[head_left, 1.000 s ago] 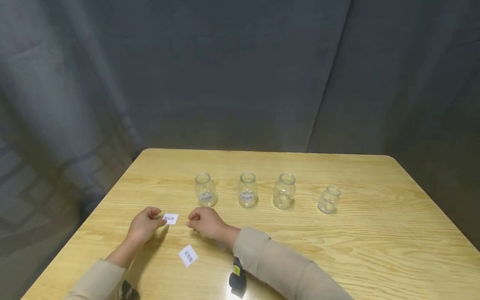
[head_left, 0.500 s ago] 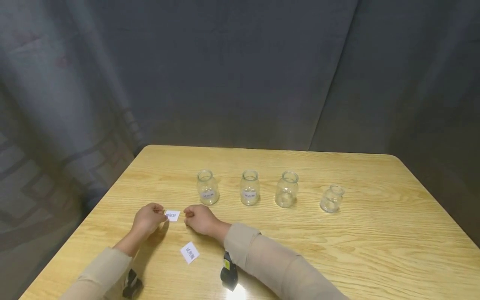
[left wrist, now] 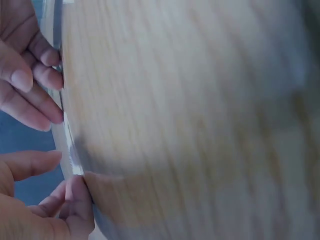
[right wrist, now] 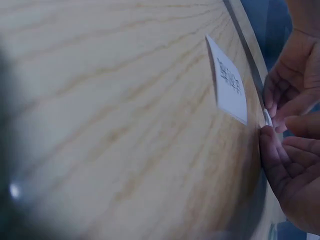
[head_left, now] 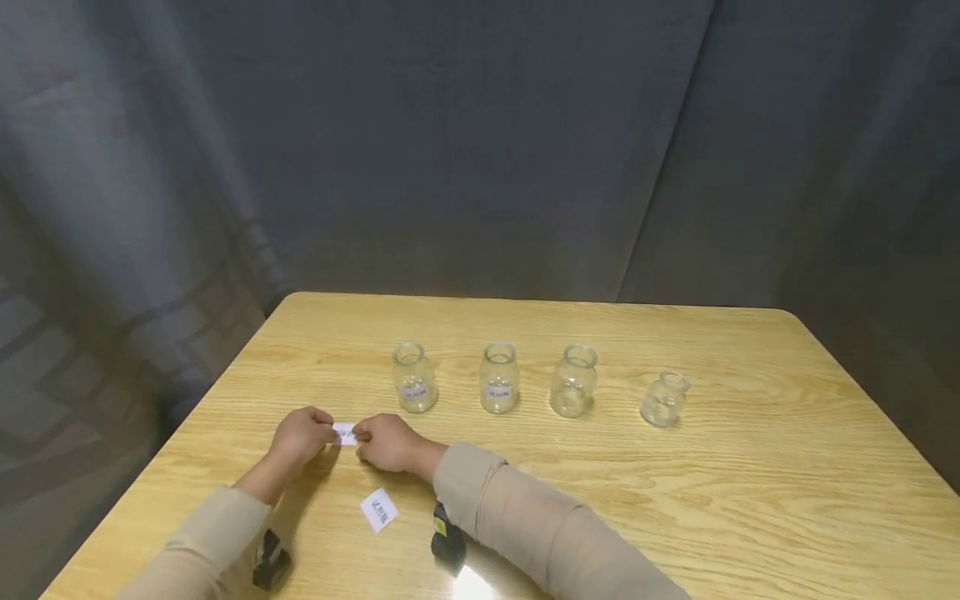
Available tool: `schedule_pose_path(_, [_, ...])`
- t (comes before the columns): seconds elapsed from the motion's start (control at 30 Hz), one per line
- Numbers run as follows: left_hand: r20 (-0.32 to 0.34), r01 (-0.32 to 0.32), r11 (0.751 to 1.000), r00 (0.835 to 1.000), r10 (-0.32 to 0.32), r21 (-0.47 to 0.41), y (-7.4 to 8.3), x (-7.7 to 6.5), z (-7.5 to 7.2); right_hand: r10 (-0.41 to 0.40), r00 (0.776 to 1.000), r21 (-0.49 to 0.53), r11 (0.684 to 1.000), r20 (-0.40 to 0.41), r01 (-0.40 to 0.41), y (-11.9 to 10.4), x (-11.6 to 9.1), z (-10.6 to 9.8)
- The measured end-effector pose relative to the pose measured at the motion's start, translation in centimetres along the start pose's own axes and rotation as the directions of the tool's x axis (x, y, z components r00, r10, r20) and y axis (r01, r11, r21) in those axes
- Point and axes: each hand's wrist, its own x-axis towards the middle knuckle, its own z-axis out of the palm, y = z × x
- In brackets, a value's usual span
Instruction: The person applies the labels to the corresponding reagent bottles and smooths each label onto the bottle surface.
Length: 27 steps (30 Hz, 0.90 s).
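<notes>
In the head view my left hand [head_left: 302,436] pinches the left edge of a small white paper label [head_left: 345,434] with dark writing. My right hand [head_left: 392,442] has its thumb and fingertips at the label's right edge, covering part of it. The wrist views show both hands' fingertips low over the table, with a white sliver of label [right wrist: 268,118] between them. Nearer me lies a second white label [head_left: 378,510], written side up. Behind the hands, two clear glass jars, the left jar [head_left: 414,379] and the middle jar [head_left: 498,379], carry similar labels.
A third glass jar [head_left: 573,382], unlabelled, stands right of the labelled pair. Farther right is a smaller glass jar [head_left: 664,400]. Everything is on a light wooden table [head_left: 750,467], with a grey curtain [head_left: 480,150] behind it.
My right hand has moved left and closed the gap to the label, its fingertips now at the right edge. The left hand has stayed at the left edge. The jars stand unmoved.
</notes>
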Motion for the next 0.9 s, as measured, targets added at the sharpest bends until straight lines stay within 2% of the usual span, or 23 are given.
schedule_pose_path(0.1, [0.023,0.030,0.997,0.999,-0.028,-0.067,-0.3,0.1,-0.1,-0.010,1.000,0.001,1.000,0.013,0.010,0.0,0.0,0.0])
schedule_pose_path(0.2, [0.060,0.023,0.992,0.998,-0.016,-0.120,-0.6,0.2,-0.2,-0.013,1.000,0.025,1.000,-0.002,0.013,0.2,-0.1,0.0])
schedule_pose_path(0.33, [0.097,0.010,0.988,0.995,0.005,-0.152,-0.7,0.5,-0.3,-0.001,0.999,0.128,0.992,-0.049,0.007,0.6,-0.4,0.0])
schedule_pose_path(0.5, [0.112,-0.011,0.984,0.993,0.032,-0.180,-0.3,0.5,-0.4,0.034,0.995,0.257,0.966,-0.095,-0.009,1.1,-0.7,-0.5])
schedule_pose_path(0.7, [0.143,-0.052,0.975,0.986,0.084,-0.214,1.0,0.4,-0.1,0.056,0.992,0.302,0.953,-0.109,-0.021,2.1,-0.8,-1.3])
schedule_pose_path(0.9, [0.171,-0.090,0.965,0.976,0.135,-0.247,1.5,-0.3,0.7,0.058,0.989,0.353,0.935,-0.136,-0.006,3.1,-1.5,-1.4])
